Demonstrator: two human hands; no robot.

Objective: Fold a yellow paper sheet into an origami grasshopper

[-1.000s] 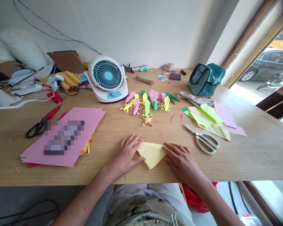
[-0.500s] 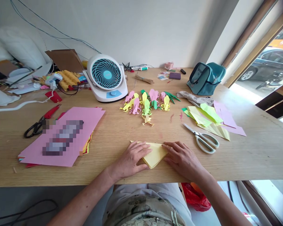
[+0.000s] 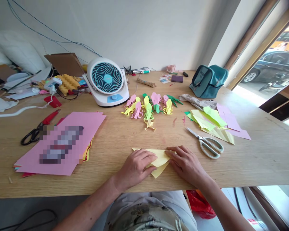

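Observation:
A folded pale yellow paper sheet (image 3: 162,157) lies near the table's front edge with two layers showing. Its upper flap bends upward, and the lower layer's point shows beneath it. My left hand (image 3: 139,163) grips the paper's left side, with the thumb by the lower layer and the fingers on the upper one. On the right side, my right hand (image 3: 184,163) presses and pinches the paper with bent fingers. Part of each end is hidden under the hands. Several folded paper frogs (image 3: 148,110) in pink, yellow and green stand beyond the sheet.
White-handled scissors (image 3: 210,146) lie right of my hands, near coloured paper scraps (image 3: 207,120). A pink paper stack (image 3: 91,128) with a blurred object on it lies left, beside black-and-red scissors (image 3: 40,128). Farther back are a fan (image 3: 108,81) and a teal bag (image 3: 208,81).
The yellow paper's upper flap has lifted away from the lower layer, whose point now shows separately. Both hands stay on the paper. The view has shifted slightly.

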